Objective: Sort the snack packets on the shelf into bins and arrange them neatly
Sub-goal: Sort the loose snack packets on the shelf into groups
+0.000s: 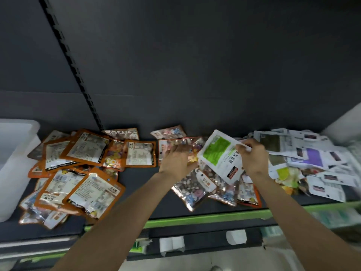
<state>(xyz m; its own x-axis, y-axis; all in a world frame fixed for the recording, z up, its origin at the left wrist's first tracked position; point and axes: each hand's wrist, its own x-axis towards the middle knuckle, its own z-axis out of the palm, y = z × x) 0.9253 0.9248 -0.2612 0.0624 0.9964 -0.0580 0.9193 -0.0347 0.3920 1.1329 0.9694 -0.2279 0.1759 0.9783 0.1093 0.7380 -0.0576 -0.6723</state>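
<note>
The person stands at a dark shelf (136, 210) strewn with snack packets, and the sorting looks barely begun. The right hand (254, 159) pinches the top edge of a white packet with a green panel (218, 153), fingers curled over its rim, lifting it tilted above the clear-fronted packets (197, 188) lying in the middle of the shelf. It seems held up that way to separate it from a kind it does not match, since similar white packets (316, 159) lie heaped just to the right. The left hand (175, 159) hovers close beside it, palm down over the middle pile, fingers fairly straight and near together; whether they touch the packets below I cannot tell. To the left, an untidy spread of orange-edged packets (78, 167) lies mostly back side up, overlapping one another. A translucent white bin (17, 163) stands at the far left end of the shelf, just beside that orange heap, likely waiting to receive one sort. A green strip (195, 219) runs along the shelf's front edge.
</note>
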